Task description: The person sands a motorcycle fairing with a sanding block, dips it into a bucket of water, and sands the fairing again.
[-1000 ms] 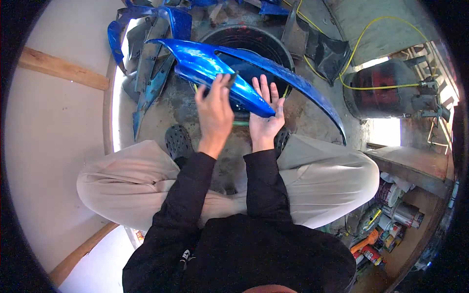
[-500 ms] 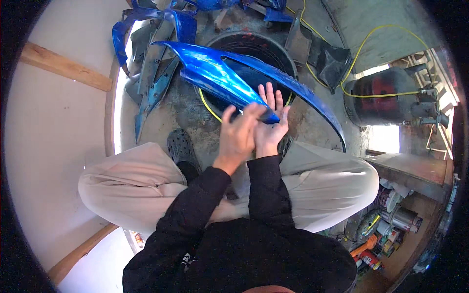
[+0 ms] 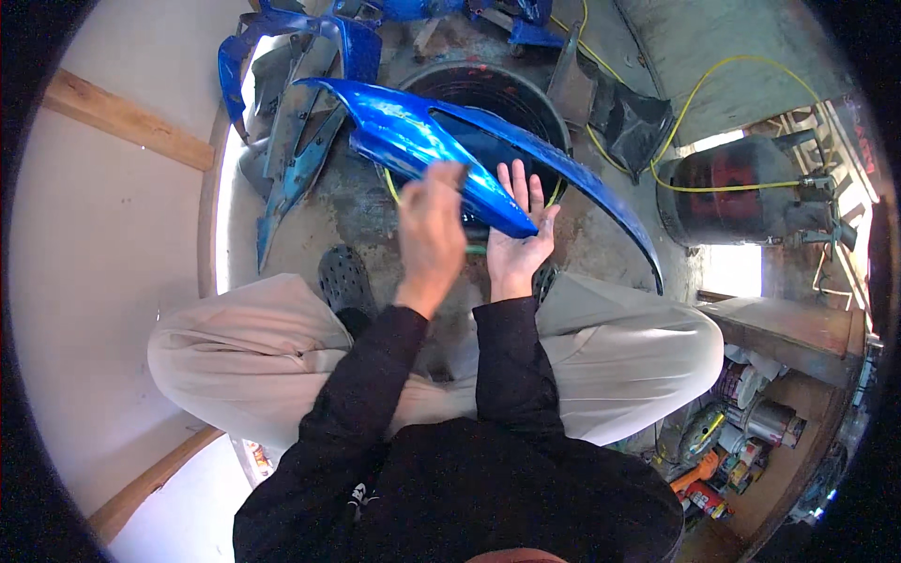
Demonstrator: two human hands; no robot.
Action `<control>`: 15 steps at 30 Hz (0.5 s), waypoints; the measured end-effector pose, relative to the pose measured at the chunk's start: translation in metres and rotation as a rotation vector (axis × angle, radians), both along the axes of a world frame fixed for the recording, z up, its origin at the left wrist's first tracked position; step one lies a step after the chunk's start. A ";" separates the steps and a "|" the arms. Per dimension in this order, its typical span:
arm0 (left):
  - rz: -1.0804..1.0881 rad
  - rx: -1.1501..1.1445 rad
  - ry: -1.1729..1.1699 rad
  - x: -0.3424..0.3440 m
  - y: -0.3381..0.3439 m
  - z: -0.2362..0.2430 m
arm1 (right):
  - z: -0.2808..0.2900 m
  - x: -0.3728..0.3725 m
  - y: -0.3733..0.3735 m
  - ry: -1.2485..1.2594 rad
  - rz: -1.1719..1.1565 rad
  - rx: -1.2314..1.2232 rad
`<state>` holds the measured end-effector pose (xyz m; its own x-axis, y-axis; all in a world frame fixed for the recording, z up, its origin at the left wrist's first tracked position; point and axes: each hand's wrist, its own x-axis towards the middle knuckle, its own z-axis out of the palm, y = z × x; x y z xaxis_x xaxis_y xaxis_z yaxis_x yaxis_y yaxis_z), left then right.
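A glossy blue panel (image 3: 399, 122) is lying above a black tub (image 3: 479, 89), its long axis running from ten o'clock to four. The left hand (image 3: 430, 235), nearer its middle, is pointing toward twelve, curled fingers pinching a small dark pad (image 3: 458, 174). The right hand (image 3: 518, 251) is supporting the four-o'clock tip, palm up, unclenched.

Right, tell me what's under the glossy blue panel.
Under one tip lies the right hand; beneath its middle, a black tub. The panel hides part of the tub's inside.

Stained grey floor (image 3: 324, 218): black tub (image 3: 474, 86), blue panels (image 3: 357, 47) at upper left, dark panel (image 3: 633, 122), tank (image 3: 723, 183).
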<state>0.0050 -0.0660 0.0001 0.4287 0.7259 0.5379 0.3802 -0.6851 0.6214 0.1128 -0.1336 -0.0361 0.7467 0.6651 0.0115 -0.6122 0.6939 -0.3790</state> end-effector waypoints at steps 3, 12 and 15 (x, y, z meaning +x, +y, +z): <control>-0.234 -0.050 0.033 0.008 -0.052 0.000 | 0.004 0.003 -0.001 0.027 -0.026 -0.043; -0.236 0.008 0.001 0.006 -0.049 -0.004 | -0.002 0.004 -0.003 0.007 -0.013 -0.003; -0.117 0.026 0.037 -0.002 -0.012 0.001 | -0.003 0.003 -0.004 -0.013 -0.007 0.008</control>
<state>0.0026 -0.0782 0.0012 0.5299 0.6557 0.5378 0.3192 -0.7417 0.5898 0.1163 -0.1372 -0.0386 0.7512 0.6596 0.0265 -0.6023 0.7012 -0.3815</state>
